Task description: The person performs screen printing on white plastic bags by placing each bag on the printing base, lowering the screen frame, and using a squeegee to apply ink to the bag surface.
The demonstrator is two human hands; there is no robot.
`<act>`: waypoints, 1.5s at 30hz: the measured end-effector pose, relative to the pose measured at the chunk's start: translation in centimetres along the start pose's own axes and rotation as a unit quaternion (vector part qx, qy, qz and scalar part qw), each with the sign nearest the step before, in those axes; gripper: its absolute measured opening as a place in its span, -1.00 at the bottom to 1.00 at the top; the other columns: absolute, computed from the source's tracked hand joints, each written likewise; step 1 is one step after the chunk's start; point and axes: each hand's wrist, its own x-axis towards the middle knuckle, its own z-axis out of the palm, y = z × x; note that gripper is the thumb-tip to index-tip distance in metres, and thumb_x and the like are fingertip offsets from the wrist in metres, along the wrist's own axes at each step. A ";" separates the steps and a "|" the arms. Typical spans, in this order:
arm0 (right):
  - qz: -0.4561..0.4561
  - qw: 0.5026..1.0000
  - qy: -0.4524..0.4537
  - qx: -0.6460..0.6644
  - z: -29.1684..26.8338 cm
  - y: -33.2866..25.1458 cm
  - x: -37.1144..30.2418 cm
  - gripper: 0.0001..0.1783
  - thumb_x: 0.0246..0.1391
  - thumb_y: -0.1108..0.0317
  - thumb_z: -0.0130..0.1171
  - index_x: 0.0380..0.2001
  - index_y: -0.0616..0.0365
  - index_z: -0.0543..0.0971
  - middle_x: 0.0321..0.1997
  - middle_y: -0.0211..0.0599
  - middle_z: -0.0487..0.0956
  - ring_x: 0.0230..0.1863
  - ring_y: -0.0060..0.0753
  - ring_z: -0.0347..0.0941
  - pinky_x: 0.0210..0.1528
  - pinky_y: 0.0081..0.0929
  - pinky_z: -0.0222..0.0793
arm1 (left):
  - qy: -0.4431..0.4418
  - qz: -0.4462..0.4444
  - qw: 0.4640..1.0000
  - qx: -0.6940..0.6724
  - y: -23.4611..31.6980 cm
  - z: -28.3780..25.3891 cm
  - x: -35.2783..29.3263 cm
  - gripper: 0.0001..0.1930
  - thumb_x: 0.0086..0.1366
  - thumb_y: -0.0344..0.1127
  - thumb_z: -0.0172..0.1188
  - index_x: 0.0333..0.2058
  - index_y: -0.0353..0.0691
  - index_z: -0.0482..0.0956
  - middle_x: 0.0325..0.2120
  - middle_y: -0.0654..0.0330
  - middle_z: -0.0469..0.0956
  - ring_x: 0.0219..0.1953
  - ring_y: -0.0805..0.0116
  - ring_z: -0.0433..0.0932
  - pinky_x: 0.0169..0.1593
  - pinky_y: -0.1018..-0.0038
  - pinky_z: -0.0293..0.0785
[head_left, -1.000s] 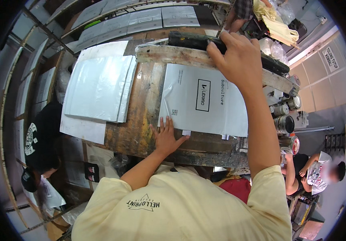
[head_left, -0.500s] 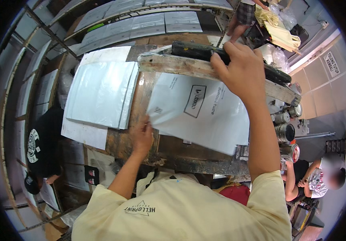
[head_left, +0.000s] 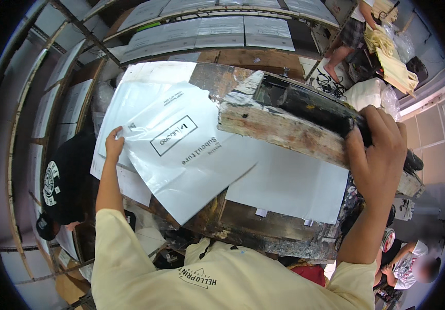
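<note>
My left hand (head_left: 112, 144) pinches the left edge of a white plastic bag (head_left: 181, 160) printed in black with a framed logo and lettering. The bag is slanted, partly over a stack of blank white bags (head_left: 110, 121) on the table's left. My right hand (head_left: 380, 150) is closed around the near side of a tilted wooden screen-printing frame (head_left: 284, 132) and the black squeegee (head_left: 313, 103) lying along it. Below the raised frame, a blank white sheet (head_left: 295, 186) lies flat on the worktable; whether it is another bag I cannot tell.
The stained wooden worktable (head_left: 217, 230) has a paint-crusted near edge. Racks of white bags (head_left: 222, 33) stand beyond it and on the left. A person in black (head_left: 70, 181) bends at the left; one sits at the lower right, another stands far right. A paint can (head_left: 388, 238) is beside the table.
My left hand has drawn the printed bag leftward from beneath the frame, over the stack. A blank white sheet now shows there. The view has shifted, and the frame appears farther right.
</note>
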 end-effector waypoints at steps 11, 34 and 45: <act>-0.004 1.000 -0.003 -0.010 0.7 0.0 -3.2 -0.29 0.13 -0.04 0.25 0.17 0.30 0.47 -0.36 -0.04 0.60 -0.26 0.05 0.50 -0.06 -0.10 0.31 | -0.310 0.154 0.850 -0.397 33.3 4.7 -22.8 -0.15 0.37 0.02 0.34 0.44 -0.35 0.21 0.26 -0.14 0.48 0.27 0.27 0.48 0.27 0.32 0.45; -0.009 0.972 -0.225 0.072 24.5 2.1 -25.5 -0.39 -0.14 0.17 0.52 0.03 0.05 0.60 -0.17 -0.28 0.52 -0.08 -0.08 0.45 -0.05 -0.14 0.48 | -0.363 -0.470 0.664 -0.453 19.4 17.7 -37.1 0.29 0.09 0.84 -0.30 0.39 -0.28 0.22 0.22 -0.10 0.42 0.20 -0.02 0.44 0.30 0.10 0.36; -0.032 0.961 -0.269 0.044 35.4 15.4 -4.1 -0.62 0.19 -0.06 0.26 -0.12 -0.04 0.63 -0.18 -0.30 0.61 -0.05 -0.05 0.57 -0.12 -0.06 0.53 | -0.400 -0.466 0.621 -0.488 19.9 16.8 -36.1 0.14 0.27 0.70 -0.27 0.40 -0.29 0.17 0.23 -0.07 0.40 0.25 0.02 0.43 0.36 0.08 0.34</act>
